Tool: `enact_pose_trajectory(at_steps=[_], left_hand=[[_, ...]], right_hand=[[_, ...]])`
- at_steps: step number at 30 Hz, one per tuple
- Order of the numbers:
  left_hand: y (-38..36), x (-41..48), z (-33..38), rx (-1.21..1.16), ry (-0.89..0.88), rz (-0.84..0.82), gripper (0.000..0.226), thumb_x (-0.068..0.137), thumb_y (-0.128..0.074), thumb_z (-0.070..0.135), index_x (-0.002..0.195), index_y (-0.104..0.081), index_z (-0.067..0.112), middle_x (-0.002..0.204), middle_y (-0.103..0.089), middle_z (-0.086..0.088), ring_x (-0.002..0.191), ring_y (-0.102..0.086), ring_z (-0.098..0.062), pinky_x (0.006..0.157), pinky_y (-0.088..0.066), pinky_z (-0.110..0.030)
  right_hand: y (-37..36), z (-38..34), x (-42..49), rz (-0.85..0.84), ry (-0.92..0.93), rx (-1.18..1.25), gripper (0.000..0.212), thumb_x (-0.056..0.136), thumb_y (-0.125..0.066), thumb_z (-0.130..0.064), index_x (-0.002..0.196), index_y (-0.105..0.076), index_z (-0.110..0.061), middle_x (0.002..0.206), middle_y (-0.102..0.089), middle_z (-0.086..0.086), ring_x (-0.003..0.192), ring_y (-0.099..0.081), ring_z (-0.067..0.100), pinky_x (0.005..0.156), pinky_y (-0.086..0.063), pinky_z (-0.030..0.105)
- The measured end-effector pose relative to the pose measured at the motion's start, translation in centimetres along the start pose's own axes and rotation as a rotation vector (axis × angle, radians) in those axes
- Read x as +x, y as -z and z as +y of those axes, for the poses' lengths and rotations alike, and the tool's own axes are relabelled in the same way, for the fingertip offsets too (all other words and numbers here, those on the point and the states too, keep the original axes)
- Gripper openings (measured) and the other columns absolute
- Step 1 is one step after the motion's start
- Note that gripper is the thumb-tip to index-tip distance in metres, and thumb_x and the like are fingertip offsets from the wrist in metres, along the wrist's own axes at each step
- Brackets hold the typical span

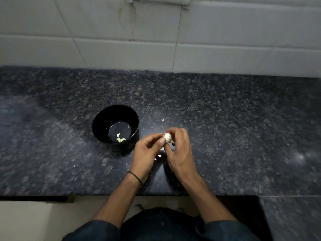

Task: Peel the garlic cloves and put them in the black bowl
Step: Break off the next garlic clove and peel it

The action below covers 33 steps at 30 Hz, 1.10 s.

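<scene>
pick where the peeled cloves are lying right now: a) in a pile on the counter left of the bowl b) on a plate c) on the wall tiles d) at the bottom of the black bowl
d: a few pale peeled cloves lie on the floor of the black bowl, while the left hand and the right hand both hold the garlic bulb to the bowl's right.
</scene>
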State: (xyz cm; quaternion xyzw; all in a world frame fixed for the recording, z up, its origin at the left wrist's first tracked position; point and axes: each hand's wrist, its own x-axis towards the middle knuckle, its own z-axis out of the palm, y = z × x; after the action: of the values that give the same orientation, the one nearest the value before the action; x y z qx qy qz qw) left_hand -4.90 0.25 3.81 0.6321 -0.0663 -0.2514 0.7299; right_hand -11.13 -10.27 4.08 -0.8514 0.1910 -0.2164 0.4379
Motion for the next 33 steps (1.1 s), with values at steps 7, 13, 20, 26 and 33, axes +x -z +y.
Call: enact_pose_trajectory(at_steps=[7, 13, 20, 26, 33], left_hand=[[0.0, -0.1, -0.7, -0.117, 0.038, -0.018, 0.025, 0.093, -0.065, 0.007, 0.118, -0.070, 0.005, 0.109, -0.074, -0.018, 0.093, -0.066, -0.029, 0.079, -0.055, -0.039], [-0.5, -0.7, -0.7, -0.154, -0.006, -0.049, 0.036, 0.089, -0.067, 0.013, 0.122, -0.067, 0.000, 0.115, -0.074, -0.016, 0.103, -0.069, -0.024, 0.092, -0.055, -0.038], [-0.1, -1.1, -0.8, -0.091, -0.097, -0.036, 0.035, 0.087, -0.070, 0.012, 0.121, -0.069, 0.003, 0.115, -0.074, -0.011, 0.117, -0.066, -0.029, 0.105, -0.050, -0.038], [-0.3, -1.3, -1.1, -0.056, -0.139, -0.014, 0.034, 0.087, -0.070, 0.008, 0.120, -0.070, 0.002, 0.115, -0.075, -0.011, 0.115, -0.067, -0.028, 0.104, -0.051, -0.037], [-0.8, -1.2, -1.4, -0.012, -0.138, -0.008, 0.029, 0.090, -0.068, 0.001, 0.119, -0.071, 0.001, 0.112, -0.076, -0.008, 0.104, -0.069, -0.022, 0.096, -0.053, -0.033]], right_hand=[[1.4, -0.3, -1.2, 0.013, -0.015, 0.120, 0.030, 0.089, -0.068, -0.004, 0.116, -0.064, -0.017, 0.114, -0.055, -0.009, 0.105, -0.059, 0.006, 0.090, -0.047, 0.015], [1.7, -0.4, -1.5, 0.021, -0.007, 0.134, 0.024, 0.089, -0.069, -0.002, 0.110, -0.068, -0.013, 0.112, -0.056, -0.008, 0.104, -0.060, 0.006, 0.089, -0.046, 0.014], [2.0, -0.6, -1.7, 0.046, -0.080, 0.393, 0.009, 0.095, -0.068, -0.014, 0.100, -0.076, -0.013, 0.103, -0.063, -0.007, 0.100, -0.065, 0.012, 0.084, -0.051, 0.021], [1.7, -1.0, -1.5, 0.113, -0.180, 0.509, 0.005, 0.090, -0.072, -0.006, 0.086, -0.074, -0.009, 0.092, -0.065, 0.001, 0.087, -0.064, 0.008, 0.077, -0.048, 0.017], [0.7, -1.9, -2.1, 0.270, -0.101, 0.241, 0.011, 0.095, -0.067, -0.007, 0.084, -0.070, -0.009, 0.089, -0.062, -0.005, 0.085, -0.062, 0.009, 0.072, -0.043, 0.010]])
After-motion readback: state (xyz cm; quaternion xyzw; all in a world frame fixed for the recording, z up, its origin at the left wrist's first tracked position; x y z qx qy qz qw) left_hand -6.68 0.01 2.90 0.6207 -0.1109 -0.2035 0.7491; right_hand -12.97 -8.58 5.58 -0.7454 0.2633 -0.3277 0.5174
